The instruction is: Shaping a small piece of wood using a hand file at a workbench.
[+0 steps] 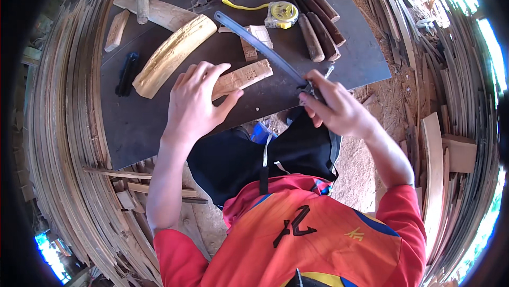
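Observation:
My left hand (197, 99) lies flat on a small pale wooden block (245, 75) and pins it to the dark metal table (159, 128). My right hand (335, 107) grips the handle of a hacksaw (262, 46). Its blue-grey frame reaches up and to the left over the block. A second short wooden piece (249, 49) lies just behind the saw frame.
A long curved pale wood piece (172, 54) and a black tool (127, 72) lie to the left. A yellow tape measure (281, 13) and several brown-handled tools (318, 30) sit at the back right. Bent wooden strips (63, 144) ring the table, with sawdust (392, 96) on the ground.

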Demonstrator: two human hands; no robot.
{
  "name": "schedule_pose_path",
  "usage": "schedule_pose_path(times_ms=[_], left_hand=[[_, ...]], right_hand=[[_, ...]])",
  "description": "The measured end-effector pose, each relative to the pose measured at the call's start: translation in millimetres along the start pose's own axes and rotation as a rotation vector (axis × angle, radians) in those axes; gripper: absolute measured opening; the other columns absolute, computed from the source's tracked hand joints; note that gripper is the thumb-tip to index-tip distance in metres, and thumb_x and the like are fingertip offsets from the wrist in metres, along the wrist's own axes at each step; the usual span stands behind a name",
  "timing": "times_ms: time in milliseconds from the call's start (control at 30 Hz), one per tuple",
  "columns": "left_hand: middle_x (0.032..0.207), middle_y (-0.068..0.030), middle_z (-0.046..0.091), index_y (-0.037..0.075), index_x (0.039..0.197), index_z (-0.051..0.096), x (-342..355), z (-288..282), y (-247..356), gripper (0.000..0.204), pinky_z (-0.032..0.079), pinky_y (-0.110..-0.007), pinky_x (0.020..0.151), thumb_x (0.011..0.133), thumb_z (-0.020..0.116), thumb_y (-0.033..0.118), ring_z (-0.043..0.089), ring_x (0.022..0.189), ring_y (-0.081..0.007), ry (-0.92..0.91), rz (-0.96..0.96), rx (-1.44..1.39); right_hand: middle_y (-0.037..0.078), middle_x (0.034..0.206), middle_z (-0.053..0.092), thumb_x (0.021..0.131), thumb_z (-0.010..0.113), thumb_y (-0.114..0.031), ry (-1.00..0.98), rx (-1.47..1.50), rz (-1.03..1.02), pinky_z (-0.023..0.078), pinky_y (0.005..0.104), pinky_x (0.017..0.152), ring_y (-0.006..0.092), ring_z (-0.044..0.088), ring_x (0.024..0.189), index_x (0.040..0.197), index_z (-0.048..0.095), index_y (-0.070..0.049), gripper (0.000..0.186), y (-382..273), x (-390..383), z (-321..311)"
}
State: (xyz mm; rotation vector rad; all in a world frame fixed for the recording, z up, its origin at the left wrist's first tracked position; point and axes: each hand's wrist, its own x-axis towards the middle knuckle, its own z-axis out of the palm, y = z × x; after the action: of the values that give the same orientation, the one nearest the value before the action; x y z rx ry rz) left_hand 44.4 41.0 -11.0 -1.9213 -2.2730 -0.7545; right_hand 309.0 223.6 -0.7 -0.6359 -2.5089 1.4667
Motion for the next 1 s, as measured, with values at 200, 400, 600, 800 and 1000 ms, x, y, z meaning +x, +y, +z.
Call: schedule_pose_path(times_ms=[200, 400, 600, 800, 1000], left_hand=[[0.101, -0.0058, 0.068, 0.009, 0.113, 0.077, 2.2, 11.4, 3.4, 0.041, 0.058, -0.044, 0.086, 0.090, 0.087, 0.041, 0.072, 0.097, -0.0273, 0.052, -0.012, 0.057], [0.101, -0.0050, 0.067, 0.010, 0.107, 0.075, -28.7, -8.8, -7.0, 0.036, 0.058, -0.043, 0.085, 0.090, 0.086, 0.039, 0.071, 0.096, -0.0264, 0.087, -0.150, 0.145], [0.112, -0.0085, 0.070, 0.010, 0.120, 0.073, -34.4, -12.2, -13.6, 0.035, 0.058, -0.046, 0.093, 0.094, 0.082, 0.033, 0.072, 0.105, -0.0341, 0.137, -0.240, 0.168], [0.111, -0.0074, 0.072, 0.009, 0.118, 0.076, -23.2, 4.8, -13.6, 0.034, 0.058, -0.045, 0.094, 0.095, 0.084, 0.032, 0.073, 0.105, -0.0320, 0.168, -0.250, 0.137], [0.109, -0.0060, 0.073, 0.010, 0.115, 0.077, -22.2, 7.4, -10.6, 0.030, 0.059, -0.044, 0.092, 0.095, 0.084, 0.032, 0.073, 0.105, -0.0309, 0.189, -0.310, 0.114]], right_hand=[[0.024, 0.065, 0.058, 0.104, 0.068, -0.010, 0.111, -0.202, -0.051, 0.047, 0.0509, 0.060, 0.0460, 0.063, 0.062, 0.126, 0.058, 0.004, 0.027, -5.8, -13.1, 27.1], [0.021, 0.059, 0.056, 0.104, 0.068, -0.010, 0.136, -0.266, -0.123, 0.046, 0.0505, 0.056, 0.0447, 0.064, 0.059, 0.123, 0.056, 0.005, 0.027, -8.5, -15.1, 41.4], [0.021, 0.059, 0.057, 0.105, 0.067, -0.012, 0.055, -0.289, -0.159, 0.047, 0.0516, 0.055, 0.0448, 0.064, 0.058, 0.119, 0.054, 0.002, 0.024, -18.4, -12.4, 64.3], [0.021, 0.067, 0.061, 0.105, 0.066, -0.012, 0.074, -0.422, -0.144, 0.048, 0.0539, 0.055, 0.0448, 0.065, 0.061, 0.119, 0.052, 0.001, 0.023, -24.6, -17.8, 64.9], [0.021, 0.073, 0.063, 0.102, 0.066, -0.010, 0.004, -0.432, -0.072, 0.049, 0.0542, 0.057, 0.0451, 0.067, 0.065, 0.121, 0.049, 0.001, 0.027, -31.2, -20.5, 69.5]])
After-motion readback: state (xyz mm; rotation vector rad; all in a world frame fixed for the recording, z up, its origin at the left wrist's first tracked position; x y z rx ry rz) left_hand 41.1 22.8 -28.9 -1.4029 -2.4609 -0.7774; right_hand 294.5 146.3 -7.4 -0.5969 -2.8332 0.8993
